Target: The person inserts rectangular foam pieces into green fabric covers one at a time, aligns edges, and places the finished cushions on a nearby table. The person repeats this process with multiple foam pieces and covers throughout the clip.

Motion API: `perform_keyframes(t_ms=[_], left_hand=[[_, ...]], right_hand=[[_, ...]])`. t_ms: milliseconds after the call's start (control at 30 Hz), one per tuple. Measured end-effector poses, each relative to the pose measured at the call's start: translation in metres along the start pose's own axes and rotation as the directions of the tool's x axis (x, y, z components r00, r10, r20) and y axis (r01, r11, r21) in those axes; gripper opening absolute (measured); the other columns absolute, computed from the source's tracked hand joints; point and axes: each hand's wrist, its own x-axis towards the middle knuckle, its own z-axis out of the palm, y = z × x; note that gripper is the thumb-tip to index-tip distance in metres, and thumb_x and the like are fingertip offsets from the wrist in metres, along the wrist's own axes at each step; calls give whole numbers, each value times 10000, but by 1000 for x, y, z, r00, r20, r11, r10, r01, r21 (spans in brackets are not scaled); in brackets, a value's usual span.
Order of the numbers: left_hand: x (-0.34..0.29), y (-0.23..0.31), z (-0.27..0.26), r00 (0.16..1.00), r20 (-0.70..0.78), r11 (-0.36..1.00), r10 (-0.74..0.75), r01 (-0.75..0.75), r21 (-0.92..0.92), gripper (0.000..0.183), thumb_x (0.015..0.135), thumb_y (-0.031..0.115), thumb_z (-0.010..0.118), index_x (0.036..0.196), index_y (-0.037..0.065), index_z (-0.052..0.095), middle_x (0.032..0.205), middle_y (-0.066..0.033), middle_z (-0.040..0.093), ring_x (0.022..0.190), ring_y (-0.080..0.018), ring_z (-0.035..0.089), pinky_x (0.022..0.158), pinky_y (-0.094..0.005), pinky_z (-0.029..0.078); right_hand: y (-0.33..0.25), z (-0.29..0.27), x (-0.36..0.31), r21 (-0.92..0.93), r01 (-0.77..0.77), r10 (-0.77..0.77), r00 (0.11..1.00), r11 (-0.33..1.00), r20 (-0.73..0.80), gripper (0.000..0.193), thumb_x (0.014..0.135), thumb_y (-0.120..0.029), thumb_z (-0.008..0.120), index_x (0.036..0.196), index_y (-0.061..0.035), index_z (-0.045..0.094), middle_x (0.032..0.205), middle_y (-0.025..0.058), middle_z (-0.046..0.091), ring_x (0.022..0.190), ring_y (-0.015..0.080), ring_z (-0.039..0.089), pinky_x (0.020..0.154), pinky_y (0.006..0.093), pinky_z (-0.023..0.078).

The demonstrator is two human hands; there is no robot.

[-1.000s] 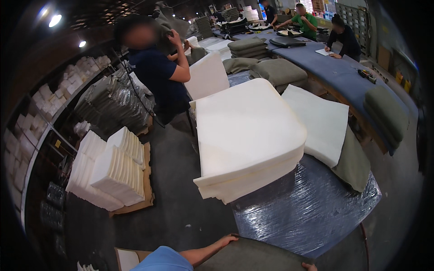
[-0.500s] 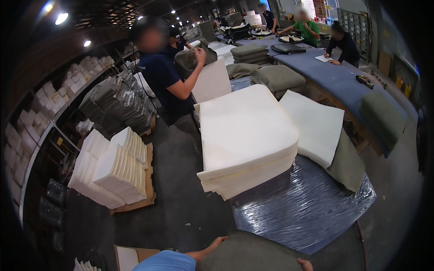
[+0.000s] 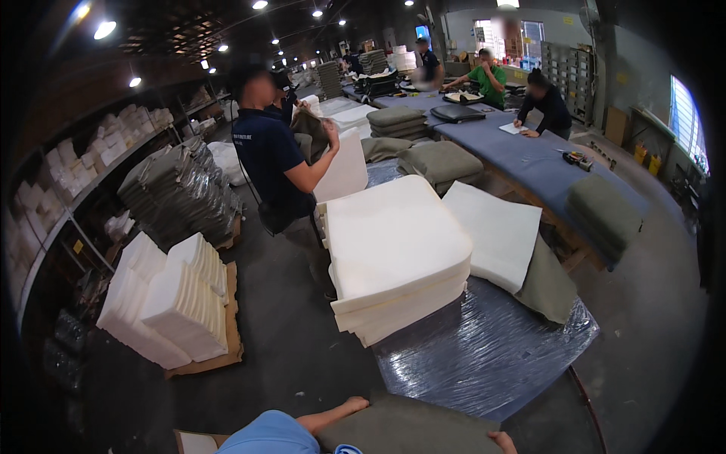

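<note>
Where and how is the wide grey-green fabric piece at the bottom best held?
Probably by opposite edges, one hold from each side, where the left grip and right grip are: the wide grey-green fabric piece looks soft and spans between them, so one-sided holding might let it sag.

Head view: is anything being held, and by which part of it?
A grey-green fabric piece: the left hand holds its far left corner, the right hand its right edge.

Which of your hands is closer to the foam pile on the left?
Left. The left hand, holding the grey cloth, is right of the foam pile and lower in view; the right hand is farther right along the cloth.
</note>
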Motion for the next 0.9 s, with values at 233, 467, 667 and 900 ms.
perform_keyframes(t_ms=[233, 467, 667, 900], left_hand=[[-55, 58, -27, 932, 361, 999, -32, 15, 51, 715, 991, 460, 632, 1556, 71, 434, 1562, -130, 467, 1450, -256, 418, 1202, -373, 321], [-165, 237, 44, 619, 777, 609, 112, -661, 439, 758, 1030, 514, 557, 1613, 104, 298, 1551, -199, 463, 1447, -317, 431, 1178, -398, 358], [-210, 281, 147, 634, 739, 83, 229, -769, 634, 879, 902, 494, 710, 1560, 65, 314, 1412, -243, 553, 1185, -390, 628, 979, -455, 526], [-185, 285, 137, 682, 697, 92, 223, -726, 681, 849, 883, 361, 708, 1559, 74, 281, 1333, -258, 603, 1049, -461, 664, 854, -502, 562]], right_hand=[[27, 26, -19, 435, 22, 7, 998, 900, -65, 752, 878, -452, 746, 1422, 27, 545, 1360, 193, 630, 1259, 323, 585, 1085, 440, 451], [91, 61, -26, 940, 96, 132, 980, 327, -146, 732, 914, -469, 711, 1425, 25, 539, 1372, 192, 621, 1258, 329, 588, 1080, 454, 457], [113, 85, -13, 985, 156, 155, 977, -68, -144, 716, 944, -483, 681, 1427, 24, 533, 1381, 192, 613, 1257, 335, 591, 1076, 466, 461], [100, 91, 8, 939, 179, 120, 981, -293, -150, 701, 980, -500, 646, 1431, 23, 527, 1393, 192, 605, 1256, 341, 594, 1071, 480, 467]])
